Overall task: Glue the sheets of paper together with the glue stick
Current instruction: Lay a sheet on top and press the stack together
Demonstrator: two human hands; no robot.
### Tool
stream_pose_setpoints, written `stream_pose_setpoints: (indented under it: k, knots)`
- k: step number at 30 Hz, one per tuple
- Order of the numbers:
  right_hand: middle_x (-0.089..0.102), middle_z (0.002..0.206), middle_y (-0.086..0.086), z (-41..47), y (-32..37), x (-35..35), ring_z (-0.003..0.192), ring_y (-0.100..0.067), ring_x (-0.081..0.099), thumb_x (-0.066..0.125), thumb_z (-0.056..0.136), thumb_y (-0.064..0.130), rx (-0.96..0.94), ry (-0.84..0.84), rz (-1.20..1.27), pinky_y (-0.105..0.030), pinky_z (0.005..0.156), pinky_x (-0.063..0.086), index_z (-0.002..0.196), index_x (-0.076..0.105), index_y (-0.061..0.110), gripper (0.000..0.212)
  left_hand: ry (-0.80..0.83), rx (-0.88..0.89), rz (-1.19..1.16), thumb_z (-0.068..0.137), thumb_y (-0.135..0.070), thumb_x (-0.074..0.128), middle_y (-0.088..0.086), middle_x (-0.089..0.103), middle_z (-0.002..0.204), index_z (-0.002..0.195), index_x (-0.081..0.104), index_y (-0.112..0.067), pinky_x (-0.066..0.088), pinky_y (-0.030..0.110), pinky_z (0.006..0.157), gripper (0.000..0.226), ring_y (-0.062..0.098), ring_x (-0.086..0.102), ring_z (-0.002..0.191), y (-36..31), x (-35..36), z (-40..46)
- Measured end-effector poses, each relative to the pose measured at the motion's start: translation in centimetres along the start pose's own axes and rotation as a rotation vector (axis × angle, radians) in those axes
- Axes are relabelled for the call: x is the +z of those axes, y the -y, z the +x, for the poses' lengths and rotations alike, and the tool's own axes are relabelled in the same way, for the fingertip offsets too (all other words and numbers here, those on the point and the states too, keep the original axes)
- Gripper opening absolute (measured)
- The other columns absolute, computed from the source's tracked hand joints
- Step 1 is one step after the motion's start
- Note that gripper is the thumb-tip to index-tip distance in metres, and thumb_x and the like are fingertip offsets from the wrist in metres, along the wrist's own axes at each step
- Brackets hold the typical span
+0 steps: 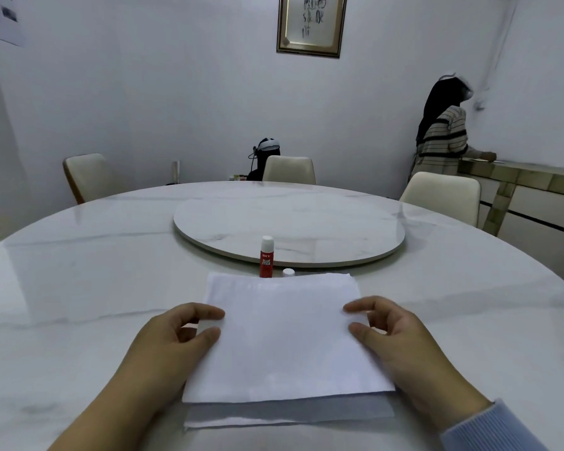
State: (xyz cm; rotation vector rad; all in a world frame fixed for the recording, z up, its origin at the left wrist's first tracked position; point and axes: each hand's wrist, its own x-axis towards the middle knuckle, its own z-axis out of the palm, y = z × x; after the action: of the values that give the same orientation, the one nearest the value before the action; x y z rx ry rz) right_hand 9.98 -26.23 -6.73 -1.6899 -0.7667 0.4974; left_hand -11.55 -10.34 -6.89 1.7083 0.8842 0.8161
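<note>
White paper sheets (pixel 284 336): stacked on the marble table (pixel 79 288), lower sheet's near edge showing.
Red glue stick (pixel 266 257): upright beyond them, white cap (pixel 288 272) off beside it.
Left hand (pixel 176 336): pinches top sheet's left edge.
Right hand (pixel 394 336): pinches its right edge.
Progress: likely top sheet being aligned; pressing remains.

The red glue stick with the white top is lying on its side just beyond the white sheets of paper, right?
Not quite: the head view shows the red glue stick with the white top standing upright, not lying down. It is just beyond the white sheets of paper.

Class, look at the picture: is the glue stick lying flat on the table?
No, the glue stick stands upright on the table, just beyond the far edge of the top sheet.
</note>
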Motion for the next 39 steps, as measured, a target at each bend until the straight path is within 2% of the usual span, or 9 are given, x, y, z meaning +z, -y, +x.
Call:
stream_pose_setpoints:
  k: [2,3,5,9,12,18,23,30,39]
  knots:
    - [0.07,0.089,-0.011,-0.1,-0.1,-0.1,0.074,-0.022,0.067,0.069,0.084,0.012,0.044,0.051,-0.008,-0.035,0.068,0.055,0.079,0.076,0.024,0.015,-0.011,0.032,0.095,0.084,-0.011,0.065,-0.013,0.059,0.047,0.082,0.072,-0.031,0.039,0.01,0.045,0.021,0.003,0.054,0.046,0.1,-0.3,0.0]
    - [0.071,0.085,-0.011,-0.2,-0.1,-0.1,0.073,-0.023,0.067,0.07,0.084,0.012,0.064,0.085,-0.017,-0.035,0.066,0.056,0.077,0.077,0.022,0.014,-0.014,0.037,0.152,0.084,-0.013,0.065,-0.01,0.053,0.044,0.081,0.072,-0.033,0.037,0.014,0.045,0.022,0.005,0.049,0.045,0.2,-0.5,0.0]
    - [0.069,0.074,-0.007,-0.1,-0.2,-0.2,0.066,-0.018,0.064,0.072,0.082,0.015,0.063,0.118,-0.107,-0.029,0.057,0.052,0.075,0.076,0.025,0.013,-0.003,0.034,0.255,0.083,-0.015,0.066,-0.007,0.05,0.051,0.081,0.071,-0.038,0.036,0.02,0.051,0.024,0.01,0.047,0.052,0.4,-0.6,0.1]
    - [0.051,0.061,0.001,0.0,-0.4,-0.3,0.05,-0.012,0.048,0.073,0.08,0.014,0.018,0.072,-0.244,-0.021,0.046,0.041,0.079,0.072,0.026,0.012,0.033,0.041,0.405,0.081,-0.017,0.068,-0.005,0.057,0.075,0.086,0.065,-0.042,0.037,0.015,0.06,0.025,0.009,0.054,0.068,0.8,-0.5,0.2]
    - [0.05,0.064,0.002,-0.1,-0.3,-0.3,0.049,-0.011,0.045,0.075,0.078,0.014,0.008,0.032,-0.296,-0.02,0.041,0.039,0.081,0.07,0.025,0.012,0.038,0.03,0.403,0.08,-0.019,0.07,-0.004,0.059,0.085,0.088,0.065,-0.041,0.039,0.017,0.063,0.024,0.009,0.057,0.074,1.1,-0.5,0.1]
    - [0.055,0.066,0.003,-0.2,-0.2,-0.2,0.052,-0.009,0.048,0.076,0.078,0.019,-0.016,-0.016,-0.396,-0.01,0.038,0.038,0.077,0.07,0.021,0.007,0.039,0.058,0.435,0.081,-0.019,0.07,-0.007,0.057,0.085,0.089,0.064,-0.04,0.037,0.012,0.063,0.023,0.009,0.057,0.076,1.2,-0.4,0.2]
    - [0.063,0.074,0.0,-0.3,-0.2,-0.2,0.054,-0.011,0.053,0.078,0.074,0.022,0.014,-0.046,-0.431,-0.015,0.038,0.041,0.075,0.07,0.02,0.008,0.033,0.092,0.472,0.081,-0.02,0.07,-0.007,0.054,0.079,0.09,0.062,-0.039,0.036,0.011,0.059,0.023,0.008,0.055,0.072,1.3,-0.3,0.2]
    - [0.067,0.079,0.001,-0.3,-0.3,-0.3,0.059,-0.008,0.056,0.078,0.075,0.026,-0.003,-0.085,-0.503,-0.008,0.04,0.038,0.076,0.07,0.023,0.009,-0.006,0.125,0.479,0.082,-0.023,0.068,-0.009,0.056,0.088,0.103,0.064,-0.035,0.038,0.01,0.063,0.024,0.007,0.056,0.078,1.7,0.0,0.4]
    - [0.068,0.081,0.002,-0.2,-0.4,-0.4,0.061,-0.009,0.056,0.077,0.076,0.025,-0.007,-0.106,-0.527,-0.007,0.038,0.036,0.077,0.069,0.023,0.009,-0.038,0.118,0.483,0.078,-0.026,0.072,-0.009,0.058,0.082,0.11,0.064,-0.034,0.037,0.008,0.06,0.033,0.005,0.056,0.074,1.8,0.1,0.5]
